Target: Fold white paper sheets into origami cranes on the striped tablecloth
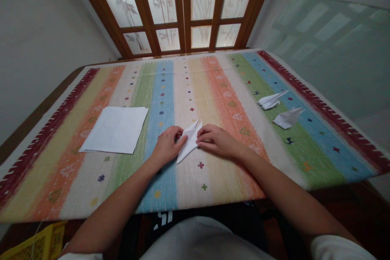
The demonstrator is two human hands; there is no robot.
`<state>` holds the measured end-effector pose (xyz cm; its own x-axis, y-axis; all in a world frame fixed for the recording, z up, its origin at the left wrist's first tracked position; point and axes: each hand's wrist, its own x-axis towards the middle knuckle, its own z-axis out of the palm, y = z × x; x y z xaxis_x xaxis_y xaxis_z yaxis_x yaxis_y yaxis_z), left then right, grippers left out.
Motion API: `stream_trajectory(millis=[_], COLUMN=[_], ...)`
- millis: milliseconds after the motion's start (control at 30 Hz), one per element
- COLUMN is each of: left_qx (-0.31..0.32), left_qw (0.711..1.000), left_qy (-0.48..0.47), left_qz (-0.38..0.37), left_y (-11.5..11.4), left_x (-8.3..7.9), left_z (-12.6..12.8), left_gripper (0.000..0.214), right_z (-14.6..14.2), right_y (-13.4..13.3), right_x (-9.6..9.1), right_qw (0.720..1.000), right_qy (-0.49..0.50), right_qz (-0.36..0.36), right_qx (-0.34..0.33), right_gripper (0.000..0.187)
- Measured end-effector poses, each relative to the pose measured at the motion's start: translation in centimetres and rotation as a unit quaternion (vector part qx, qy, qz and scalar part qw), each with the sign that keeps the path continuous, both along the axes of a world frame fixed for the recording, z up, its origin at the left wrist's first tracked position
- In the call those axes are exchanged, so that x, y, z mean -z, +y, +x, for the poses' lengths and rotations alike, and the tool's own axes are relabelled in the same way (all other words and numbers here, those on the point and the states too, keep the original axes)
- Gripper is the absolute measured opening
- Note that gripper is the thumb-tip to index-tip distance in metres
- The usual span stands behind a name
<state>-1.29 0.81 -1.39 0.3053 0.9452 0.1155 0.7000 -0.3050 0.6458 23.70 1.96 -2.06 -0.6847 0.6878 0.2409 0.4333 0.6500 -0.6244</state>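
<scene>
Nearest the camera, at the bottom edge, was the wearer's white shirt, with two bare forearms reaching past it over a desk spread with a striped tablecloth. Near the middle of the cloth, between the hands, was a folded white paper, two narrow points directed away from the wearer and one end tapering back toward the body. The grip was narrow on both sides: the left hand pinched the left edge between thumb and fingers, and the right hand held the right edge with bunched fingertips. The step in hand looked like shaping a partly folded form; the next move seemed to call for one hand steadying the paper while the other lined up and pressed a crease. A stack of flat white sheets lay to the left, and two origami birds sat to the right, near each other. Below the desk at lower left was the one container in sight, a yellow basket; its contents could not be made out.
</scene>
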Motion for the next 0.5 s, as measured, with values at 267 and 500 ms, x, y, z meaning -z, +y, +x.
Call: stream_trajectory(millis=[267, 500], left_qx=[0.036, 0.025], left_qw=[0.998, 0.995], left_qy=[-0.054, -0.098], left_qz=[0.015, 0.02], left_y=[-0.2, -0.11], left_x=[-0.18, -0.06], left_z=[0.21, 0.22], left_gripper=[0.012, 0.009], right_z=[-0.39, -0.25], right_y=[-0.12, 0.15], right_x=[0.14, 0.61], right_qw=[0.994, 0.987], right_qy=[-0.022, 0.01], right_qz=[-0.003, -0.019], right_qx=[0.107, 0.158], right_gripper=[0.012, 0.022])
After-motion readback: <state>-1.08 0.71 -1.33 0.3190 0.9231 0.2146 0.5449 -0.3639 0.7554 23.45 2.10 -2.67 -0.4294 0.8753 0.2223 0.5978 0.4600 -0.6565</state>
